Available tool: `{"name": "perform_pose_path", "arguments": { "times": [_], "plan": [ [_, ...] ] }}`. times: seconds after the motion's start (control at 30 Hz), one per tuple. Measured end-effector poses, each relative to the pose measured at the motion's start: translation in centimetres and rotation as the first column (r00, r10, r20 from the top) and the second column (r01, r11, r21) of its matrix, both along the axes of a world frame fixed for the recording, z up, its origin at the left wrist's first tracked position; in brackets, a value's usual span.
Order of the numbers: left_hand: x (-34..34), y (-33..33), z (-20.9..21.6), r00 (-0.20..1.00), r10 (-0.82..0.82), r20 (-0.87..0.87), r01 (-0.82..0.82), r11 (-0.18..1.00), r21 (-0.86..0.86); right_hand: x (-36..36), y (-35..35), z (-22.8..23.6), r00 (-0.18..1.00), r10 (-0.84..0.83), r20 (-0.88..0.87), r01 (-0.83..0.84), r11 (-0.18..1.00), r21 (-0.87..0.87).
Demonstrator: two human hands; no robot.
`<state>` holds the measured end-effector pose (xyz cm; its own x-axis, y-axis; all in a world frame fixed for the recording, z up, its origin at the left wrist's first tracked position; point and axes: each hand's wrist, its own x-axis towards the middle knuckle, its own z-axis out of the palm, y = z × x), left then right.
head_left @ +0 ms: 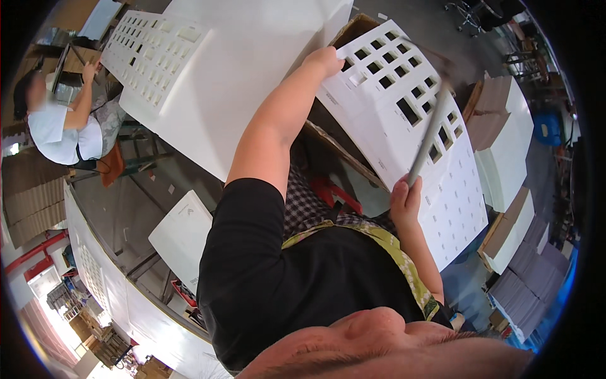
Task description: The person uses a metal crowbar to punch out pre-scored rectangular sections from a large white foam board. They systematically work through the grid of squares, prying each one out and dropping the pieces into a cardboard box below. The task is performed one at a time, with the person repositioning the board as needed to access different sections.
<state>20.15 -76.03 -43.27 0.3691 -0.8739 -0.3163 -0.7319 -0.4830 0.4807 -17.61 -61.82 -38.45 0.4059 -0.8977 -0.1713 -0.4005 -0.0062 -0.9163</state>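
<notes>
A white board [394, 126], probably foam or card, slants in front of me with rows of rectangular cut-outs in its far part. Printed marks cover its near right part, where no holes show. My left hand [325, 62] grips the board's far left edge, fingers closed beside a corner hole. In my right hand [406, 197] is a long grey stick [429, 136], held at its near end. The stick lies across or just over the board, pointing away from me; its far tip is blurred. A small white piece [358, 77] sits in one of the holes.
Beneath the board is an open cardboard box [344, 155]. A big white table [252, 69] stands at left with another holed board [154, 57]. Stacks of white boards [505, 145] and grey sheets [533, 278] stand at right. A seated person [72, 123] works at far left.
</notes>
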Motion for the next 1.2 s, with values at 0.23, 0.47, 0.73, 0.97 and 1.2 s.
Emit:
{"name": "perform_pose_path", "arguments": {
  "times": [0.23, 0.47, 0.73, 0.97, 1.2],
  "plan": [
    [0.1, -0.2, -0.6, 1.000, 0.012, 0.006, -0.012, 1.000, -0.003, 0.7, -0.4, 0.4, 0.952, 0.085, -0.293, -0.096, 0.995, -0.024],
    [0.1, -0.2, -0.3, 1.000, -0.009, -0.011, 0.009, 1.000, 0.004, 1.1, -0.3, 0.3, 0.911, 0.107, -0.397, -0.158, 0.983, -0.098],
    [0.1, -0.1, -0.1, 0.999, -0.044, -0.016, 0.044, 0.999, -0.029, -2.3, 0.2, 2.3, 0.987, 0.045, -0.155, -0.062, 0.992, -0.106],
    [0.2, -0.1, -0.3, 0.999, -0.035, -0.009, 0.034, 0.999, -0.017, -3.3, 1.3, 1.1, 0.898, 0.180, -0.401, -0.216, 0.975, -0.045],
    [0.4, -0.1, -0.4, 0.999, -0.042, -0.023, 0.042, 0.999, -0.027, -4.2, 1.7, 0.7, 1.000, -0.006, -0.025, -0.001, 0.968, -0.250]
  ]
}}
